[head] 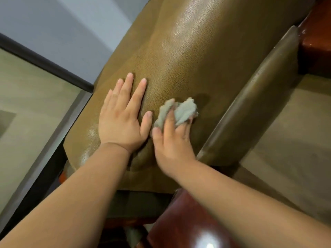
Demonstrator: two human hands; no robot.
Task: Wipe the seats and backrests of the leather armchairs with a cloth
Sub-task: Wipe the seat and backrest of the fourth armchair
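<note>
An olive-brown leather armchair backrest [188, 56] fills the middle of the head view. My left hand [123, 115] lies flat on the leather with its fingers straight and spread. Just to its right, my right hand [172, 138] holds a crumpled grey cloth [179, 111] and presses it against the leather. The right hand and cloth are blurred. A damp, darker patch shows on the leather just beyond the cloth.
A darker leather cushion edge [254, 97] runs diagonally on the right. Glossy red-brown wooden armrests sit at the bottom [188, 222] and the top right [317, 33]. A grey wall with a black skirting board [44, 63] and a tiled floor lie on the left.
</note>
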